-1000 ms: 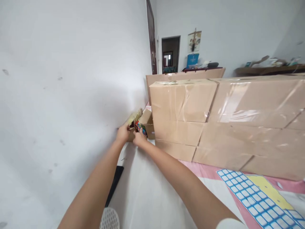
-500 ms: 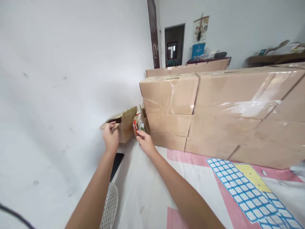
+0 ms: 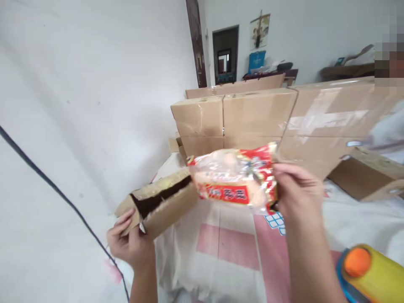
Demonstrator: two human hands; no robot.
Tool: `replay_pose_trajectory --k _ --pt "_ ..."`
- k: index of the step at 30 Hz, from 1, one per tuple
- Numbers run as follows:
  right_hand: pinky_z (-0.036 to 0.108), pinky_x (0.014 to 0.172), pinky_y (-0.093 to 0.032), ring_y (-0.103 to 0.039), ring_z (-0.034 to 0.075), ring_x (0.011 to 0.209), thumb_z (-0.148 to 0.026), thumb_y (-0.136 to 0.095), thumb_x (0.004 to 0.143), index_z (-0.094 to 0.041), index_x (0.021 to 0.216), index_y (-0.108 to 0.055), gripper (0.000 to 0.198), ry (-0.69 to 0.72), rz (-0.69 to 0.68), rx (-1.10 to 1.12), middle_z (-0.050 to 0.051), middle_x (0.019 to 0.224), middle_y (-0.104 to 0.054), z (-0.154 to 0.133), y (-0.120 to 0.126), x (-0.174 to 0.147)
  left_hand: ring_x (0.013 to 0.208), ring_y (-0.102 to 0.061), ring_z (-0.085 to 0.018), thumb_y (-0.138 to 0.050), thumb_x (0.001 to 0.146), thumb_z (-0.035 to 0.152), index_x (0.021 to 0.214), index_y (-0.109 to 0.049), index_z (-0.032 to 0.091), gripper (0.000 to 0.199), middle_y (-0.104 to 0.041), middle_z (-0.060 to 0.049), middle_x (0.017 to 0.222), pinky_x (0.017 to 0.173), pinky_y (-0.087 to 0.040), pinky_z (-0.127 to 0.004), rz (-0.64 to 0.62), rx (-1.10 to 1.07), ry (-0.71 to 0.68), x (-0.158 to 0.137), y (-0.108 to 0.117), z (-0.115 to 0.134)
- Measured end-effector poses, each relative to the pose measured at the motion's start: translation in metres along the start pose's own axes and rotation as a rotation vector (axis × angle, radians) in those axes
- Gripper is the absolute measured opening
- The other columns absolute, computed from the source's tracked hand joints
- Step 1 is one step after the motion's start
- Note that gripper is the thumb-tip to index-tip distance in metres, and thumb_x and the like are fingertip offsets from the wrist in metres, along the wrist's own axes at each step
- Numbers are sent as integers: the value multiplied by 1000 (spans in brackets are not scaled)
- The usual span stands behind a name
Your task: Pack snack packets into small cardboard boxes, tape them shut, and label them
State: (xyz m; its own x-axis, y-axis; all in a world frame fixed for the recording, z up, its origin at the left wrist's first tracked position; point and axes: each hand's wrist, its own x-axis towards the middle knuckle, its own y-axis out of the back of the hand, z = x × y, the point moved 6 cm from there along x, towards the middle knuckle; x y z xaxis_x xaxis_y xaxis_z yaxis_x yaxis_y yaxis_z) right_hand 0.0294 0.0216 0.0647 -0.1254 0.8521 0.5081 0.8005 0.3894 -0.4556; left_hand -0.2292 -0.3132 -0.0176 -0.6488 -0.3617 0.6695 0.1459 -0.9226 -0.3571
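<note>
My left hand (image 3: 131, 244) pinches the end flap of a small cardboard box (image 3: 173, 214). The box is tilted, and its dark opening faces up. In my right hand (image 3: 298, 193) is a clear and red food packet (image 3: 227, 179), gripped by its right end. Through the clear film something pale shows, and red labels with printed characters run along it. The packet hangs in the air just right of the box, its left end close to the box's right end.
A wall of taped cardboard cartons (image 3: 252, 113) stands behind. Another open box (image 3: 362, 176) lies at the right, a blurred yellow and orange object (image 3: 375, 269) at lower right. A black cable (image 3: 63, 189) runs down the white wall at left. Patterned cloth (image 3: 230, 244) covers the surface.
The packet has been lifted from beside the cartons and brought nearer, to the right. The box has come closer in my left hand, and the view has shifted right.
</note>
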Motion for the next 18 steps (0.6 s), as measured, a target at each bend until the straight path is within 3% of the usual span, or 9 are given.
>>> replay_pose_trajectory --k 3,6,10,13,16,18 --pt "29 76 -55 -68 14 78 -8 -83 71 -25 78 -82 19 332 187 36 -1 84 -75 -55 53 4 107 -67 -20 -71 71 15 79 -53 22 20 -70 1 100 102 -49 -43 -80 -178 300 -29 8 -7" --pt "29 78 -53 -64 14 76 -6 -81 70 -24 74 -81 19 451 168 60 0 77 -72 -81 66 -2 111 -65 -19 -72 71 20 79 -53 21 21 -69 1 107 97 -50 -37 -168 -270 495 -66 2 -15" --pt "31 72 -51 -63 17 77 -14 -81 74 -27 73 -78 13 339 41 -41 0 81 -71 -76 58 -15 111 -67 -22 -73 74 27 79 -54 20 21 -70 -3 116 92 -52 -37 -336 -297 660 -119 -13 -22" --pt "30 66 -49 -65 18 77 -20 -80 79 -28 75 -79 9 252 -81 -123 1 82 -71 -62 57 -25 113 -67 -24 -74 77 28 82 -58 20 18 -69 -5 120 94 -52 -40 -429 -263 724 -144 -11 -28" --pt "29 65 -48 -65 17 77 -19 -79 81 -28 76 -79 11 211 -115 -140 1 83 -71 -50 66 -34 128 -57 -28 -72 79 27 90 -68 21 14 -65 -7 131 108 -44 -43 -507 -209 686 -139 3 -31" --pt "29 67 -48 -65 17 79 -18 -79 82 -28 77 -80 11 175 -108 -130 1 86 -73 -46 71 -38 135 -52 -29 -63 83 27 100 -72 23 19 -63 -7 137 114 -39 -45 -625 -166 541 -116 8 -24"
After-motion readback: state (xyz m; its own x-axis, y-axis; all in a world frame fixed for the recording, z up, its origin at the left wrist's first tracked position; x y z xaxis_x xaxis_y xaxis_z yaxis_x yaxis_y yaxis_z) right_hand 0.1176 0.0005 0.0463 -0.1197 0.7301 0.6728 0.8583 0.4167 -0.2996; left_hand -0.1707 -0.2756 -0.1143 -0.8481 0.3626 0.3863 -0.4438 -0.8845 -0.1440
